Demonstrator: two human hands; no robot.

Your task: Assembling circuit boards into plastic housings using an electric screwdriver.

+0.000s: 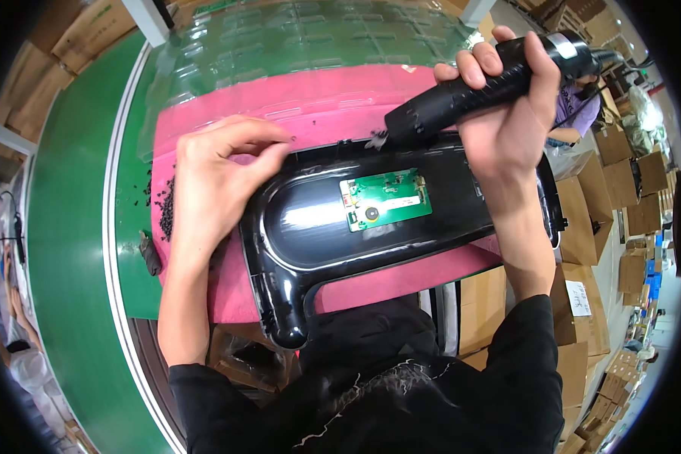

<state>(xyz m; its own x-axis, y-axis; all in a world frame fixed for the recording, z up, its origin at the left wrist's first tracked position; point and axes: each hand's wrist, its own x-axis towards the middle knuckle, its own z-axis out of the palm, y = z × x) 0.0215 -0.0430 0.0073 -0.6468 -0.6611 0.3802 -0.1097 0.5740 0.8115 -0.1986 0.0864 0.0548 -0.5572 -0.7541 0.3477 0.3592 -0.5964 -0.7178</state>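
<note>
We see a worker in a loose black shirt, its plain short sleeves ending near the elbows and leaving the forearms bare down to equally bare hands. Across the chest, we note a jagged print of thin, pale lines that branch like lightning, with a smudged grey patch near its middle, vivid against the dark fabric.

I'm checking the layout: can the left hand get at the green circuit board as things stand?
Probably yes: the green circuit board lies uncovered on the black shell, with nothing visible between it and the left hand.
</note>
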